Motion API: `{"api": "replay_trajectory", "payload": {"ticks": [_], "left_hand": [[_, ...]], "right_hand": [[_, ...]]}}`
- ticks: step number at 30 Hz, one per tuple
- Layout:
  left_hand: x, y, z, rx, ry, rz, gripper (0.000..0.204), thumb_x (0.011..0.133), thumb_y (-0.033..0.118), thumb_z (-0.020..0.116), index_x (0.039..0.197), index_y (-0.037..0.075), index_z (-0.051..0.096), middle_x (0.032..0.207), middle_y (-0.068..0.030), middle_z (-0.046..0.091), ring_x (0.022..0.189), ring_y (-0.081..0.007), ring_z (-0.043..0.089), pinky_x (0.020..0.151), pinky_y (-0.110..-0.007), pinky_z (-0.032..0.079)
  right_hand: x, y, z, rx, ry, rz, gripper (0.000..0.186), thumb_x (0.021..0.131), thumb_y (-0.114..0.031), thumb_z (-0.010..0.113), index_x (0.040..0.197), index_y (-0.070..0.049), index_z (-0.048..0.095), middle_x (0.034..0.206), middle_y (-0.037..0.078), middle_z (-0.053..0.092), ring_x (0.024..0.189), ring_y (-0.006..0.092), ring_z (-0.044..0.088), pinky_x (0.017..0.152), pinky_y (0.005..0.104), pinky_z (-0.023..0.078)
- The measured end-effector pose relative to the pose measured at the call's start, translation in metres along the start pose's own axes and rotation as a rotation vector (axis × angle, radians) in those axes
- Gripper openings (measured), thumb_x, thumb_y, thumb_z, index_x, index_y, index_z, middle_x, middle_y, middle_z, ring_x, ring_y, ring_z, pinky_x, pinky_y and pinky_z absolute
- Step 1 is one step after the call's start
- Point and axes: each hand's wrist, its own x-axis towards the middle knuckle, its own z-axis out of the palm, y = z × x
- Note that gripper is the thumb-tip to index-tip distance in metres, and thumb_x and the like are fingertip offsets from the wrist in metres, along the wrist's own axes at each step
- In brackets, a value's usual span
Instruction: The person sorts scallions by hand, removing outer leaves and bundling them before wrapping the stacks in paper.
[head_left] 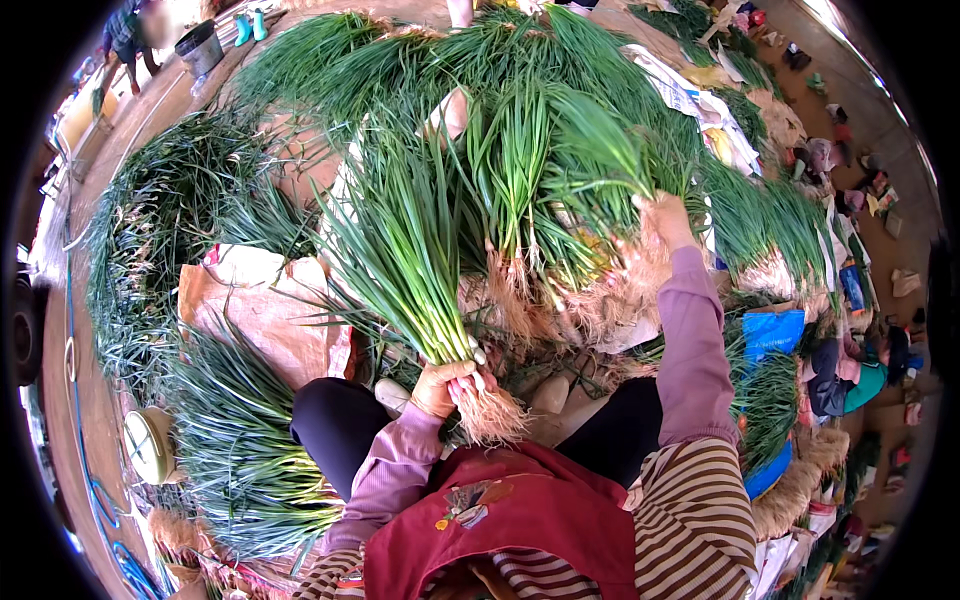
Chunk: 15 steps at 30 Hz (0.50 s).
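Note:
My left hand, in a pale glove, is closed round the base of a large bunch of green onions. Their pale roots hang below the fist, and the long leaves point up and away. Out to the right, my right hand is closed on a smaller handful of green onions, whose leaf tips are blurred and fan up to the left. Between the two hands, loose green onions lie with stringy roots toward me. My fingers hide part of the stems in each hand.
Heaps of green onions surround me. At left are a brown sack, a white-lidded container and a blue hose. A dark bucket and a person are far left. Several people work along the right.

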Motion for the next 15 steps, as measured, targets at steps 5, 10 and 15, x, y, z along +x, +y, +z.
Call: {"api": "replay_trajectory", "payload": {"ticks": [5,10,15], "left_hand": [[-0.004,0.006,0.007,0.065,-0.001,0.008,0.031,0.075,0.011,0.066,0.101,-0.004,0.056,0.08,-0.0209,0.064,0.071,-0.0312,0.065,0.067,-0.037,0.054],[-0.001,0.002,0.009,0.084,-0.024,-0.038,0.028,0.078,0.013,0.064,0.097,-0.008,0.058,0.084,-0.0222,0.065,0.071,-0.0269,0.065,0.066,-0.031,0.053],[-0.013,0.013,0.015,0.154,0.099,0.075,0.02,0.079,0.008,0.062,0.09,-0.009,0.061,0.072,-0.0184,0.065,0.063,-0.0249,0.065,0.056,-0.028,0.052]], "right_hand": [[-0.069,-0.023,0.012,-0.381,0.404,-0.143,0.06,0.081,-0.037,0.063,0.126,0.0,0.047,0.117,0.022,0.056,0.11,0.0336,0.053,0.098,0.0421,0.039],[-0.203,-0.066,0.069,0.47,-0.714,-0.359,0.055,0.081,-0.031,0.066,0.128,-0.006,0.048,0.136,0.014,0.042,0.122,0.0225,0.043,0.103,0.0327,0.034],[-0.29,-0.062,0.169,1.027,-1.201,-0.195,0.072,0.078,-0.018,0.071,0.135,0.002,0.031,0.122,0.007,0.05,0.107,0.0135,0.048,0.095,0.0291,0.039]]}}
